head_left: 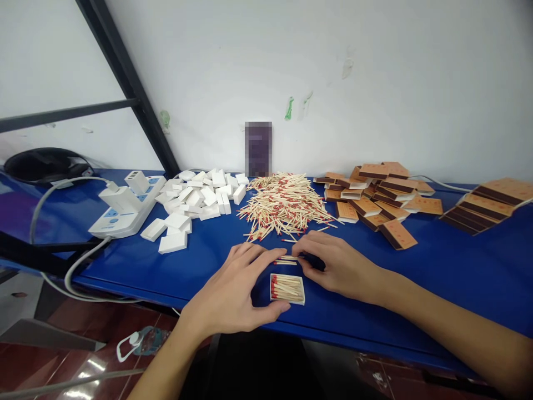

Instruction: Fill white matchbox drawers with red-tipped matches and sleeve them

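Note:
A white matchbox tray (288,300) with several red-tipped matches lies near the table's front edge. Just behind it, a few loose matches (285,263) lie side by side on the blue surface. My left hand (233,291) is open, its thumb by the tray's front edge and its index fingertip at the red ends of the loose matches. At their plain ends, my right hand (333,264) pinches with thumb and index finger; its grip is partly hidden. Behind both hands rises a large heap of matches (287,203).
White inner trays (200,194) are piled at the left, brown matchbox sleeves (378,194) at the right, with more sleeves (491,203) stacked farther right. A power strip (129,214) with plugs and headphones (48,165) lie on the left. A blurred dark panel (258,149) stands against the wall.

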Demonstrator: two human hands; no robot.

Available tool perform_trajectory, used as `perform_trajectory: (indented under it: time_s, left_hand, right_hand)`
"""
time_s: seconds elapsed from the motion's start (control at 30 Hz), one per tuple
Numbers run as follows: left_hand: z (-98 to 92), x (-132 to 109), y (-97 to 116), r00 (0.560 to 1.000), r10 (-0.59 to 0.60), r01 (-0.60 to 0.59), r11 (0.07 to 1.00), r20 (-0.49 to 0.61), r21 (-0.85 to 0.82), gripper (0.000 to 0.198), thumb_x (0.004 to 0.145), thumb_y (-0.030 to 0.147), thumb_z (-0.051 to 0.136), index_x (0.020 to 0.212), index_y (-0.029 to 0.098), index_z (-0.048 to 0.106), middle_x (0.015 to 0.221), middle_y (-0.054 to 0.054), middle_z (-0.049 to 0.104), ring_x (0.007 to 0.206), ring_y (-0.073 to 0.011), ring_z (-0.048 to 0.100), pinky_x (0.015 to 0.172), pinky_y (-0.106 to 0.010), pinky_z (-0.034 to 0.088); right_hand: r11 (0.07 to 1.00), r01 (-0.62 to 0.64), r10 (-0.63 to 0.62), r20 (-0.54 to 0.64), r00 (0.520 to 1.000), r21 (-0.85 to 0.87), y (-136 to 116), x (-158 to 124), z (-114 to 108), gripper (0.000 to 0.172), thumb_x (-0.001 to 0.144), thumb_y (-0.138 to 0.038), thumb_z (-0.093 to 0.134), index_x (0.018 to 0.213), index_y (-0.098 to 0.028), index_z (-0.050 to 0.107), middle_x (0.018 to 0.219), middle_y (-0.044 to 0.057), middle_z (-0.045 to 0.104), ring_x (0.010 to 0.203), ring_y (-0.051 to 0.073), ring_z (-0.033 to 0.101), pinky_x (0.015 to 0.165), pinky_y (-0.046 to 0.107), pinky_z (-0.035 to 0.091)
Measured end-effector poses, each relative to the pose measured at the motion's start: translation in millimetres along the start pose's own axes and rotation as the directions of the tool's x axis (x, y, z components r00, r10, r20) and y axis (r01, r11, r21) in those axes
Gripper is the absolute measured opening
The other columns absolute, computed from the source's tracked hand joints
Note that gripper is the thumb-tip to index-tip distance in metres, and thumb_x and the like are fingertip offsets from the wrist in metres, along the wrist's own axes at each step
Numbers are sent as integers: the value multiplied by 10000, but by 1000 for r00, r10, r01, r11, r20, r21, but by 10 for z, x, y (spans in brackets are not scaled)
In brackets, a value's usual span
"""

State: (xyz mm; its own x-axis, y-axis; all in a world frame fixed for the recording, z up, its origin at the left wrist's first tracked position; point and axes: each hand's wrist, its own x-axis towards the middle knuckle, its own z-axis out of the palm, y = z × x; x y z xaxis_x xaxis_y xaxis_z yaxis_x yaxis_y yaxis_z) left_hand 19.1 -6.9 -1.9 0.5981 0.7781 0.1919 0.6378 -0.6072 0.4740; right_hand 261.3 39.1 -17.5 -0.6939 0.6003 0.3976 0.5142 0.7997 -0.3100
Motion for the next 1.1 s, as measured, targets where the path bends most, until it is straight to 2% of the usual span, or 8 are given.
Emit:
perform_trajectory:
  time_s: [0.23, 0.33, 0.4, 0.5, 0.67, 0.8, 0.9, 1.1]
  left_hand:
    - [-3, -5, -5, 1000, 4, -4, 1000, 18, -5, 671, 851, 457, 696, 1434, 254, 433, 1309, -78, 569, 1239, -292, 481, 1139, -520, 330]
    - [-9, -11, -10, 999, -30, 30, 999, 15, -20, 677, 861, 482, 679, 1451, 273, 420, 1367, -84, 522, 1264, -297, 467, 1118, -514, 375]
    - [-13, -14, -11, 999, -43, 43, 999, 13, -26, 676, 864, 496, 670, 1457, 287, 420, 1420, -89, 481, 1289, -306, 453, 1099, -511, 407]
    - [-16, -10, -10, 1000, -15, 15, 1000, 10, -16, 656, 870, 491, 666, 1450, 288, 437, 1466, -83, 473, 1335, -315, 424, 1124, -528, 381]
    - [-13, 4, -7, 999, 32, -32, 999, 15, 17, 613, 876, 500, 658, 1414, 258, 492, 1435, -79, 544, 1344, -315, 440, 1142, -532, 349]
    - [-13, 8, -3, 999, 42, -43, 999, 17, 25, 598, 879, 500, 656, 1397, 239, 508, 1414, -80, 564, 1339, -304, 451, 1136, -515, 358]
    - [-16, 9, 4, 999, 42, -42, 999, 15, 24, 588, 879, 490, 656, 1391, 240, 513, 1401, -79, 573, 1330, -302, 461, 1132, -513, 362]
    - [-14, 6, 3, 999, 29, -30, 999, 13, 17, 575, 878, 490, 655, 1384, 251, 525, 1390, -80, 577, 1319, -305, 468, 1122, -510, 369]
  right_hand:
    - [995, 5, 4, -90, 996, 104, 17, 9, 75, 148, 910, -98, 512, 927, -204, 613, 830, 34, 660, 763, 156, 616, 681, 266, 504]
    - [992, 9, 3, -103, 995, 124, 4, 10, 62, 155, 918, -105, 510, 956, -212, 617, 850, 33, 672, 780, 158, 629, 694, 272, 514]
    - [997, -11, 22, -149, 989, 76, 22, 9, 36, 174, 912, -93, 491, 952, -207, 615, 861, 43, 678, 802, 174, 633, 720, 300, 520]
    - [995, -80, 68, -200, 977, -54, 92, -1, 9, 209, 881, -67, 478, 953, -197, 625, 890, 71, 678, 844, 215, 630, 749, 359, 523]
    - [995, -66, 59, -96, 994, -72, 177, -33, 44, 292, 894, -83, 488, 1089, -211, 663, 1019, 98, 659, 946, 241, 621, 799, 404, 545]
    - [997, -35, 33, -40, 999, -62, 159, -34, 61, 308, 927, -99, 463, 1096, -219, 691, 1076, 108, 652, 989, 249, 610, 843, 441, 550]
    - [998, -28, 26, -35, 999, -54, 149, -17, 51, 299, 935, -104, 461, 1087, -197, 701, 1050, 114, 666, 962, 247, 614, 831, 441, 558]
    - [996, 7, -17, -109, 994, -88, 189, 13, 61, 240, 917, -120, 515, 975, -190, 736, 948, 105, 706, 878, 235, 646, 770, 401, 568]
